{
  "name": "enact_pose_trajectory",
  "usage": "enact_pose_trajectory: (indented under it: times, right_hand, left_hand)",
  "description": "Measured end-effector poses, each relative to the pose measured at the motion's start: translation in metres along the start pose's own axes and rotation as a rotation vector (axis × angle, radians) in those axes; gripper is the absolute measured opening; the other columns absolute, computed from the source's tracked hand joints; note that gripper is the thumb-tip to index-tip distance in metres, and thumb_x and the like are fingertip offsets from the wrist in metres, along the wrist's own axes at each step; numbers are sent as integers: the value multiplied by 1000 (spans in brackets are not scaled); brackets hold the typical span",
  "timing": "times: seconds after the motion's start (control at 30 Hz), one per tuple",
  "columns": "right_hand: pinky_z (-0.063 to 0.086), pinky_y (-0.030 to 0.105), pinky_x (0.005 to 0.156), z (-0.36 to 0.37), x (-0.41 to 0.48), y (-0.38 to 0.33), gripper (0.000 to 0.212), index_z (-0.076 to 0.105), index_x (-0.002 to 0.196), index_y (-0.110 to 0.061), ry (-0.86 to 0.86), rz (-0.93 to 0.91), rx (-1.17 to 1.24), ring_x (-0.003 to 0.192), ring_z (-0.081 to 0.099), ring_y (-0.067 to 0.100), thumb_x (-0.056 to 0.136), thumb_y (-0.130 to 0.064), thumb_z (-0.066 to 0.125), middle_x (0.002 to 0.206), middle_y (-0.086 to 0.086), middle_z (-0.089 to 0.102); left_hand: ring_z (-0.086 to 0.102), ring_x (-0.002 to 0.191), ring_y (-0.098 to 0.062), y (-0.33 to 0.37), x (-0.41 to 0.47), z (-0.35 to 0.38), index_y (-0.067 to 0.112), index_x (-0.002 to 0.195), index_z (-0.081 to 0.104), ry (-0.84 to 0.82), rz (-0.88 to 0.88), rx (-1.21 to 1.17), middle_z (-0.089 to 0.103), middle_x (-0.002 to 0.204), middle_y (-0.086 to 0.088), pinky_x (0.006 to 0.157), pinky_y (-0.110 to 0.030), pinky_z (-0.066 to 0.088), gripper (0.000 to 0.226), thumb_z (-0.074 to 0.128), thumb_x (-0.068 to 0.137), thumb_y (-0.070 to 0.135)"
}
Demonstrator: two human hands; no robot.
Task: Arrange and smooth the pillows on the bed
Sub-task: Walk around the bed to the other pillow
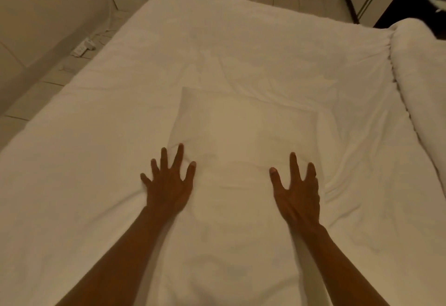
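A white pillow (241,124) lies flat in the middle of the bed (96,160), its far corners near the centre of the view. My left hand (169,182) rests palm down on the pillow's left edge with fingers spread. My right hand (298,189) lies palm down on the pillow's right side, fingers spread too. Neither hand holds anything. The white sheet shows creases beyond the pillow and to the right of my right hand.
A rolled white duvet (420,83) lies along the bed's right edge. A power strip with cables (83,48) sits on the tiled floor left of the bed, beside a pale wall. Dark furniture stands past the far end.
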State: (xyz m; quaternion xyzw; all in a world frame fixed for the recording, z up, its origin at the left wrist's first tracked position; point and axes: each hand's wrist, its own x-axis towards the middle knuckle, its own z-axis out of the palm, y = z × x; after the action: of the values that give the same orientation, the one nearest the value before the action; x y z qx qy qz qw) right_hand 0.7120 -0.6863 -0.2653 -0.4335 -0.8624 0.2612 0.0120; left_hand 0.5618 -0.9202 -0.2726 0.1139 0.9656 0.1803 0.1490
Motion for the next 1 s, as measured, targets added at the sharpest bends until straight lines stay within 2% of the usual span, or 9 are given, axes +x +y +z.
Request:
enact_pose_trajectory:
  times: [0.07,0.17,0.3,0.43,0.53,0.63,0.7,0.83,1.0]
  right_hand:
    - [34,60,110,-8,2,1,94,-5,149,-58,-65,70,84,144,27,45,71,-96,32,166,3,-1]
    - [37,58,108,-12,3,-4,115,-8,148,-58,-119,161,185,137,38,47,56,-101,45,165,7,-1]
    - [37,59,110,-9,4,-9,126,-12,147,-58,-178,159,203,137,38,48,48,-101,53,164,13,-2]
    - [35,60,111,-8,-1,-8,123,-16,140,-66,-234,107,179,139,34,49,44,-103,50,164,14,-9]
    - [33,59,112,-9,-5,-8,122,-16,141,-66,-245,70,133,141,30,49,45,-103,49,164,15,-12]
    - [27,63,115,-7,-7,-10,121,-13,144,-64,-212,34,103,148,8,48,47,-103,49,164,15,-15]
    - [24,65,115,-5,-13,-13,117,-10,145,-64,-147,-40,105,149,-3,47,51,-101,50,164,13,-14]
    - [17,63,119,-1,-26,-6,111,-5,147,-64,-58,-185,123,151,-7,43,57,-97,52,166,3,-8]
    - [22,69,114,13,-16,7,121,-12,146,-62,-124,-119,2,147,-3,52,49,-102,49,165,0,-16]
  left_hand:
    - [18,148,-33,3,4,-8,53,150,-1,-85,-16,-116,4,165,0,115,-61,18,71,23,88,77]
    - [23,146,-35,15,4,-15,59,146,0,-166,-80,-320,3,165,2,116,-60,21,96,36,65,96]
    - [31,140,-42,32,-2,-10,62,144,-1,-164,-83,-267,-2,164,-2,113,-62,23,113,46,49,101]
    - [28,140,-43,40,-8,-2,61,144,-1,-127,-43,-217,-2,163,-7,112,-63,19,111,50,52,97]
    - [19,143,-45,39,-11,-1,59,145,-4,-100,10,-149,-6,163,-11,112,-66,16,111,46,53,98]
    - [-1,148,-45,42,-21,4,59,145,-9,-45,127,-93,-11,164,-9,113,-70,8,109,44,58,97]
    - [-8,148,-43,46,-27,9,59,146,-7,5,227,-67,-10,164,-5,113,-71,4,100,42,66,93]
    - [-8,150,-36,39,-23,14,60,146,0,22,259,-114,-6,165,3,113,-71,6,88,39,73,89]
    - [-5,150,-37,22,-23,25,58,148,-1,71,303,-17,-8,165,6,111,-72,11,101,45,65,93]
